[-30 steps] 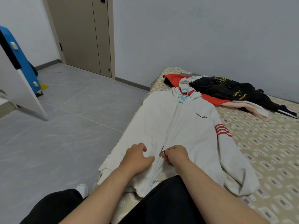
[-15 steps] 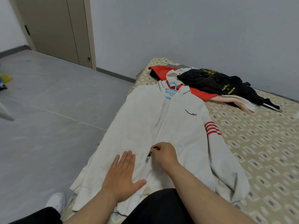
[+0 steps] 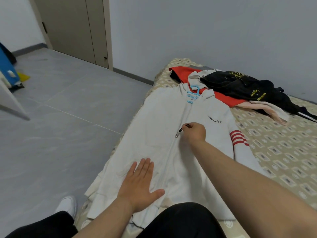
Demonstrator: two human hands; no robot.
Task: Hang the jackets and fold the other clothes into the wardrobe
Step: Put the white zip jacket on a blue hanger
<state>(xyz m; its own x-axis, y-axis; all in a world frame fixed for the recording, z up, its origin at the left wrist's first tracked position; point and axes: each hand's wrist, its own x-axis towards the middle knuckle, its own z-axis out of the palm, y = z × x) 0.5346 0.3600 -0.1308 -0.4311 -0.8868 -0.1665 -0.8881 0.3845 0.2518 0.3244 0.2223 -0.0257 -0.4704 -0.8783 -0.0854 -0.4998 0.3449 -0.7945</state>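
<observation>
Zipping the jacket (image 3: pixel 154 134), spread along the bed's (image 3: pixel 283 152) left edge, pinching the pull (image 3: pixel 178 133) in the right hand (image 3: pixel 194 133) while pressing its near end with the left hand's (image 3: pixel 140 184) straight fingers; could jam if slack cloth bunches under the pull.

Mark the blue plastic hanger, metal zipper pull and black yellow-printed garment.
blue plastic hanger (image 3: pixel 193 95): head view, crossbars.
metal zipper pull (image 3: pixel 177 134): head view, silver end.
black yellow-printed garment (image 3: pixel 240 86): head view, middle fabric.
</observation>
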